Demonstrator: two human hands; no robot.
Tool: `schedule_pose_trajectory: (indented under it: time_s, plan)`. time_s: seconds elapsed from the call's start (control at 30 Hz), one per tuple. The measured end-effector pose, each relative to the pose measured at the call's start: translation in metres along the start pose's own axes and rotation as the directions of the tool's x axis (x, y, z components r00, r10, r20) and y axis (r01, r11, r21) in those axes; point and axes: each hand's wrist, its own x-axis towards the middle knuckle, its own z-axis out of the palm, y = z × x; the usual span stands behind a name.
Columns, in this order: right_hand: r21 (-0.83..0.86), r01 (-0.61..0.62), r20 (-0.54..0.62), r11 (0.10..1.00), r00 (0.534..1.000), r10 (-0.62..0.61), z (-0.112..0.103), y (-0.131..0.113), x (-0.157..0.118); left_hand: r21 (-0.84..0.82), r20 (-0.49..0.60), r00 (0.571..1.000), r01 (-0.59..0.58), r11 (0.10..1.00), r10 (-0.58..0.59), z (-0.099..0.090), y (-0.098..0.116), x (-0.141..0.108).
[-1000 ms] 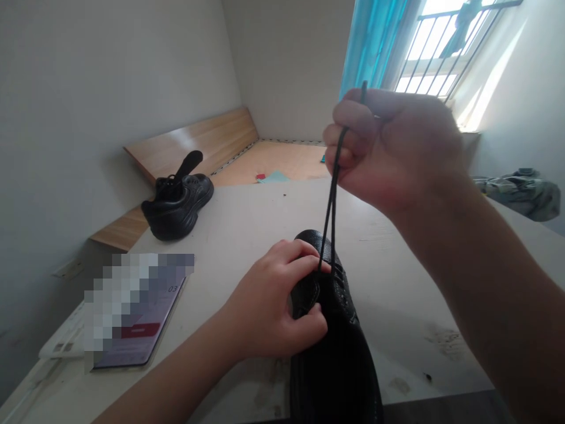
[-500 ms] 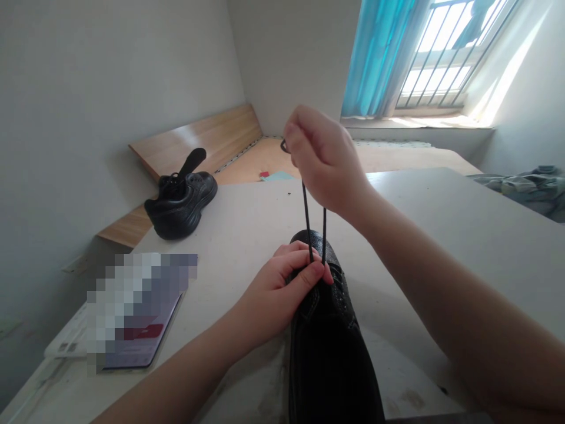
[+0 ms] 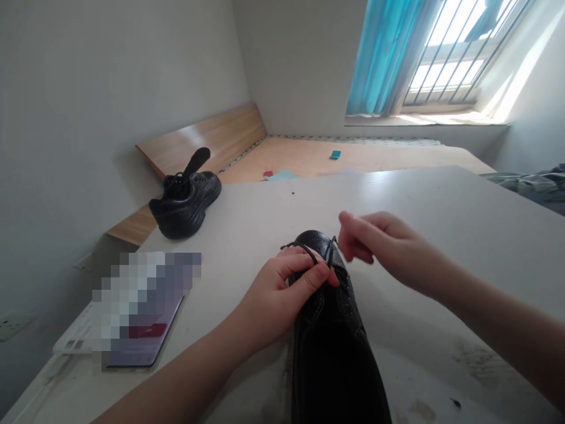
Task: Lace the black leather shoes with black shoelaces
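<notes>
Left hand point(image 3: 282, 288) pinches a black lace point(image 3: 331, 253) between thumb and fingers, just over the front of a black shoe point(image 3: 342, 347). That shoe lies under the fingertips and to the hand's right, its toe pointing away and its heel running out of view at the bottom. Just beside the toe, on its right, hangs the right hand point(image 3: 375, 241), fingers curled in near the lace; I cannot tell whether they grip it. White tabletop point(image 3: 419, 235) spreads wide to the right of the shoe and ahead of its toe, with dark smudges low on the right. Its far edge runs well beyond both hands. Near the left edge lie a flat screen point(image 3: 154, 341), partly blurred, and, farther off, another black shoe point(image 3: 183, 209), both well apart from the hands.
</notes>
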Motion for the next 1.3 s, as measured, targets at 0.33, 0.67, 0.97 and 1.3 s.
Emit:
schedule_pose_trajectory:
  time_s: [0.33,0.67,0.97,1.3]
  plan:
    - [0.39,-0.099,0.122,0.916,0.991,0.056,0.022,0.01,-0.02,0.17,-0.007,0.987,-0.154,0.973,0.158,0.003,-0.003,-0.002]
    - [-0.053,0.585,-0.059,0.809,0.807,-0.587,0.028,0.013,-0.03,0.237,0.055,0.963,-0.269,0.934,0.264,0.003,0.004,-0.005]
    - [-0.223,0.55,-0.032,0.805,0.821,-0.569,0.02,0.017,-0.023,0.145,-0.034,0.969,-0.236,0.961,0.243,0.003,-0.007,-0.002]
    - [-0.136,0.474,0.004,0.87,0.878,-0.478,0.01,0.016,-0.022,0.047,-0.121,0.976,-0.177,0.983,0.182,0.003,0.001,-0.003]
